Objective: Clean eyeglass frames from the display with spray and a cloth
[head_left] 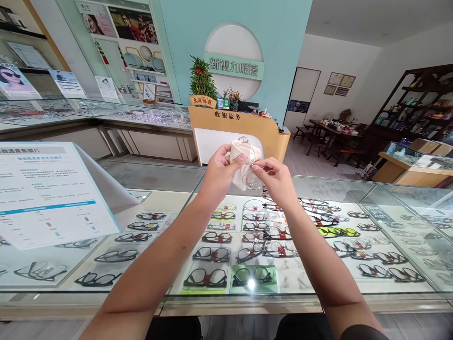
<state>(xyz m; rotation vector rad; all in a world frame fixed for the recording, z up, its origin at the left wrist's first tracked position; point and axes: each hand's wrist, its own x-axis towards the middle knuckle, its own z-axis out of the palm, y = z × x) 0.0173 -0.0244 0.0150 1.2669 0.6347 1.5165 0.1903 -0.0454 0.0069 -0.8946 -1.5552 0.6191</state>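
Both arms reach out over a glass display counter (116,172). My left hand (223,167) is closed on a pale cloth (238,178), with the thumb pressed over it. The cloth wraps around one lens of a pair of eyeglasses (255,181) that is raised above the counter and turned on end. My right hand (274,175) pinches the thin frame of these glasses between thumb and fingers, near the middle. The lower lens shows clear below the fingers; the other lens is partly covered by the cloth.
Under the glass top lie rows of spectacles (211,255). A folded printed card (53,198) stands on the counter at the left. Beyond the counter is a wooden cashier desk (244,120) with a potted plant (202,80). Another display case (417,158) stands at the right.
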